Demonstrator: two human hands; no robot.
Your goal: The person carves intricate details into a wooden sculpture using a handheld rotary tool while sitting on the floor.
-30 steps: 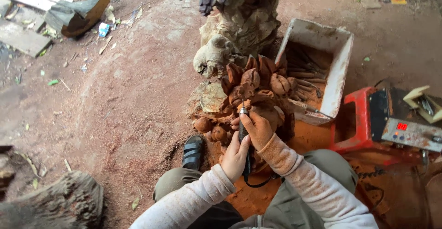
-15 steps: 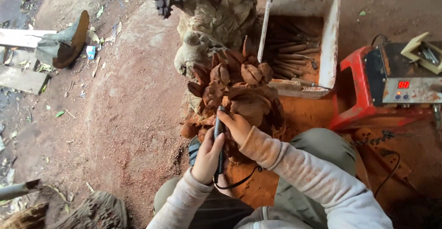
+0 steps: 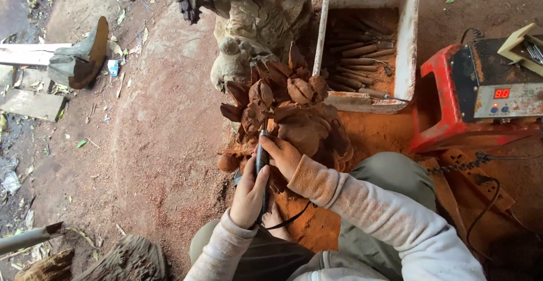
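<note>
A reddish-brown wooden carving (image 3: 294,108) with petal-like shapes stands on the dusty ground in front of me. My left hand (image 3: 249,196) grips the dark handle of a slim rotary carving tool (image 3: 262,159), whose tip touches the carving's lower left side. My right hand (image 3: 283,154) is wrapped around the tool's front part and rests against the carving. A black cord (image 3: 294,219) runs from the tool toward my lap. Both sleeves are dusted with red sawdust.
A white bin (image 3: 407,38) holding several wooden-handled tools sits behind the carving. A red stool (image 3: 441,117) carries a grey control box (image 3: 503,97) at right. A pale carved figure (image 3: 254,26) stands at the top. Planks and an old boot (image 3: 79,55) lie far left.
The view has shifted so the carving and my hands sit further left and lower in frame. Both hands stay on the tool at the same spot on the carving.
</note>
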